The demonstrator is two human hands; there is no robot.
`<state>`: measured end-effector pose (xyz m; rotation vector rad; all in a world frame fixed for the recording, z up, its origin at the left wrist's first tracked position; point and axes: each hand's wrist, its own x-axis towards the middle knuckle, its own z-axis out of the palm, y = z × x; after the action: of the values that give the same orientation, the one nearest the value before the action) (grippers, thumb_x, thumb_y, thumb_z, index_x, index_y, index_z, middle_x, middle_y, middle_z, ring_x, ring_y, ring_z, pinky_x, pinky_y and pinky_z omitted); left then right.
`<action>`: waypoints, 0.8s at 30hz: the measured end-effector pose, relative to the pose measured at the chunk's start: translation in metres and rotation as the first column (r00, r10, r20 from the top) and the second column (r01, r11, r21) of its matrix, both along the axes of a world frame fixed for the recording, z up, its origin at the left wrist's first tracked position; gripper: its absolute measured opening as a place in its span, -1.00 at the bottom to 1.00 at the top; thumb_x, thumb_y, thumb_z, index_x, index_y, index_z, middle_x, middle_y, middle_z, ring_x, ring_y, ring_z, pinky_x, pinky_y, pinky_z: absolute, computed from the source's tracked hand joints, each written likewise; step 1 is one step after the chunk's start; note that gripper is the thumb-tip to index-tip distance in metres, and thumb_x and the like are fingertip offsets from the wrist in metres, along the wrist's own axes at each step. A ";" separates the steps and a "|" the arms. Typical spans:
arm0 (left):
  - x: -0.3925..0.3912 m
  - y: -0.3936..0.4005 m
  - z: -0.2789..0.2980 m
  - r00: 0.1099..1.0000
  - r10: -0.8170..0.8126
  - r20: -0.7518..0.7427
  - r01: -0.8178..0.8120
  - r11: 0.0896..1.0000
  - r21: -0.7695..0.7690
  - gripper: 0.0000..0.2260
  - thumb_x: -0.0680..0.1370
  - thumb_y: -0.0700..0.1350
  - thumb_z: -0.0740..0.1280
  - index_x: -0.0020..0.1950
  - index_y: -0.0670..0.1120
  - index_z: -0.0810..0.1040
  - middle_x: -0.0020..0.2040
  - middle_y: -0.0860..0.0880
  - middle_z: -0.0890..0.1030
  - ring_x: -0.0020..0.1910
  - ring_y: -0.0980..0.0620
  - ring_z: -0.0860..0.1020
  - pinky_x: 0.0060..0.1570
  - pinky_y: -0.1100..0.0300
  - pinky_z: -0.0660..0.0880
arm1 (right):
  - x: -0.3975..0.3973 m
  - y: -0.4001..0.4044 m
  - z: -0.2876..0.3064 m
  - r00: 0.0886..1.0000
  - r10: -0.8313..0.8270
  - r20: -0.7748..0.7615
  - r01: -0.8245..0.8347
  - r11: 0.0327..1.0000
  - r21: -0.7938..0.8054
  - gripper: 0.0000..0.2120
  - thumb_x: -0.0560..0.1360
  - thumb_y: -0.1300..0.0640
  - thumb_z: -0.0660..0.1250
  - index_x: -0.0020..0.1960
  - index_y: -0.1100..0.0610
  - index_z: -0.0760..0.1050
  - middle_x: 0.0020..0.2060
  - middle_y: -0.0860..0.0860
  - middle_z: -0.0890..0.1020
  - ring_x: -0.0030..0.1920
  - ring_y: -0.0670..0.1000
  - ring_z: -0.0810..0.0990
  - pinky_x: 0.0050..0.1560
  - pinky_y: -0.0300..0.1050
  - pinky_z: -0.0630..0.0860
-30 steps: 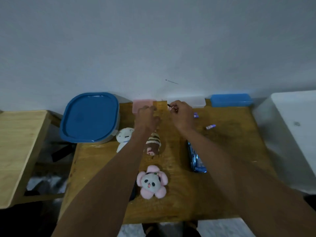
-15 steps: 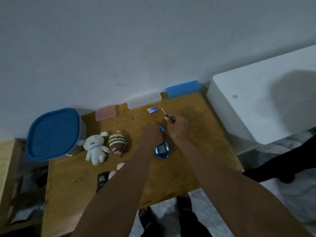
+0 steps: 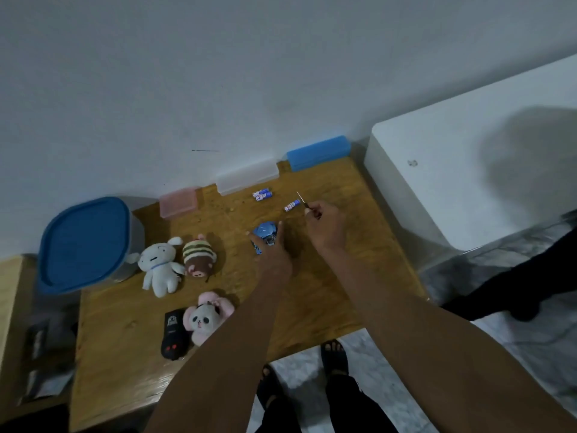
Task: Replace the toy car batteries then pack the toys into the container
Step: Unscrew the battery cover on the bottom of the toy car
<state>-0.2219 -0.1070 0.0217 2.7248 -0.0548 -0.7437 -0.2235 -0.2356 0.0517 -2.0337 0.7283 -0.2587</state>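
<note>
The left hand [image 3: 274,248] holds the blue toy car [image 3: 264,239] near the middle of the frame, with its fingers curled round the car's right side. The car sits on the wooden table [image 3: 312,292]. The right hand [image 3: 326,225] is just to the right of it, pinching a thin screwdriver [image 3: 302,200] whose tip points up and to the left. Both arms reach in from the bottom of the frame. One small battery [image 3: 292,207] lies just left of the screwdriver, and two more batteries [image 3: 262,194] lie above the car. The container with the blue lid [image 3: 84,242] stands at the left. Three soft toys [image 3: 160,267] and a black remote [image 3: 175,337] lie at the lower left of the table.
</note>
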 end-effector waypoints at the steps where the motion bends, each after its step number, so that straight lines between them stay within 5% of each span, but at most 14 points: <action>1: 0.002 0.001 0.004 1.000 0.000 -0.013 -0.001 1.000 -0.013 -0.23 0.62 -0.22 0.29 0.61 0.29 -0.07 0.54 -0.31 -0.43 0.33 -0.41 0.46 0.17 -0.15 0.54 | 0.001 -0.001 0.003 1.000 0.001 0.012 -0.001 1.000 -0.002 -0.84 0.57 0.16 0.38 0.12 0.12 0.65 -0.07 0.00 0.69 -0.09 -0.05 0.63 -0.07 -0.18 0.58; 6: 0.011 0.011 0.037 0.996 0.085 0.015 -0.081 0.985 -0.153 -0.50 0.59 -0.13 0.33 0.52 0.09 0.35 0.62 -0.31 -0.16 0.55 -0.37 0.12 0.54 -0.06 0.12 | 0.007 0.001 0.026 0.999 0.046 0.001 -0.046 0.999 0.000 -0.86 0.57 0.17 0.37 0.11 0.08 0.63 -0.05 -0.03 0.67 -0.06 -0.06 0.60 -0.03 -0.14 0.60; 11: 0.024 0.022 0.066 0.970 0.238 0.049 -0.211 0.924 -0.319 -0.57 0.41 0.07 0.35 0.29 0.16 0.55 0.50 -0.17 0.24 0.27 -0.22 0.49 0.29 0.00 0.49 | 0.012 0.008 0.053 0.995 0.103 0.012 -0.103 0.995 -0.007 -0.89 0.60 0.12 0.34 0.08 0.07 0.61 -0.17 -0.10 0.58 -0.21 -0.15 0.55 -0.30 -0.34 0.39; 14: 0.027 0.028 0.077 0.939 0.338 0.071 -0.270 0.847 -0.458 -0.80 0.47 -0.03 0.43 0.09 0.09 0.61 0.24 -0.07 0.31 0.18 -0.12 0.43 0.15 0.10 0.47 | 0.014 0.011 0.065 0.994 0.106 0.009 -0.106 0.994 -0.024 -0.91 0.61 0.09 0.33 0.08 0.03 0.59 -0.17 -0.12 0.58 -0.27 -0.23 0.50 -0.33 -0.34 0.40; 17: 0.030 0.032 0.082 0.909 0.402 0.114 -0.302 0.820 -0.486 -0.81 0.46 0.07 0.50 -0.02 0.09 0.57 0.28 -0.12 0.33 0.12 -0.03 0.36 0.13 0.10 0.44 | 0.016 0.014 0.076 0.994 0.107 0.011 -0.107 0.994 -0.026 -0.87 0.61 0.09 0.32 0.12 0.02 0.60 -0.10 -0.08 0.63 -0.20 -0.14 0.57 -0.29 -0.33 0.46; 21: 0.032 0.035 0.092 0.878 0.469 0.092 -0.367 0.785 -0.499 -0.82 0.42 -0.10 0.48 -0.07 0.12 0.57 0.32 -0.14 0.29 0.14 -0.21 0.49 0.14 -0.03 0.57 | 0.015 0.016 0.087 0.990 0.138 0.023 -0.137 0.990 -0.021 -0.84 0.60 0.11 0.32 0.14 0.04 0.61 -0.03 -0.03 0.66 -0.13 -0.10 0.58 -0.30 -0.36 0.40; 24: 0.031 0.038 0.097 0.862 0.490 0.130 -0.351 0.763 -0.543 -0.82 0.52 -0.09 0.39 0.08 0.14 0.63 0.33 -0.13 0.34 0.26 -0.25 0.44 0.22 -0.07 0.51 | 0.014 0.016 0.091 0.987 0.159 0.015 -0.159 0.987 -0.008 -0.85 0.61 0.14 0.32 0.14 0.08 0.62 -0.06 -0.07 0.59 -0.19 -0.17 0.49 -0.39 -0.48 0.34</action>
<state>-0.1906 -0.0695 0.1187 2.1833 0.2697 -0.1828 -0.2092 -0.2195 0.1432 -2.0810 0.5523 -0.1844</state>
